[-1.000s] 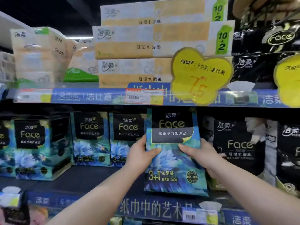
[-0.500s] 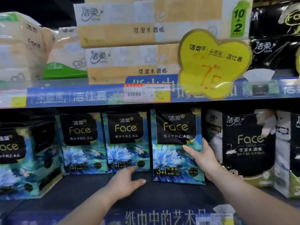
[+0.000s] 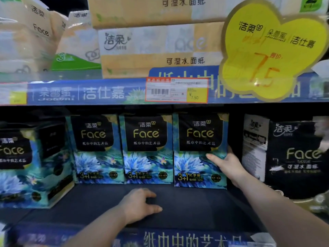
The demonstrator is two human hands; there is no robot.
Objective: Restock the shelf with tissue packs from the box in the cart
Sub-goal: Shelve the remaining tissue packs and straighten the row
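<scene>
Head cam view: the blue tissue pack [image 3: 193,163] is standing upright on the dark shelf [image 3: 204,207], at the right end of a row, just beside two matching blue packs [image 3: 146,148] to its left. The right hand [image 3: 229,165] is gripping it at its right edge. The thumb is lying across the front of the pack and the other fingers are wrapping round the side, so they're mostly hidden and I can't tell how they're sitting back there. The left hand [image 3: 140,205] is hanging low over the bare shelf in front of the row, holding nothing, with its fingers loosely curled and close together. Can't tell if it's actually touching the board.

A black Face pack [image 3: 299,157] is sitting to the right of the gripped pack, with a dark gap between them. Another blue pack [image 3: 26,163] is sitting angled at far left. Beige packs [image 3: 160,50] are filling the shelf above, with a yellow price sign [image 3: 272,49] and a price tag [image 3: 176,90] hanging on its edge.
</scene>
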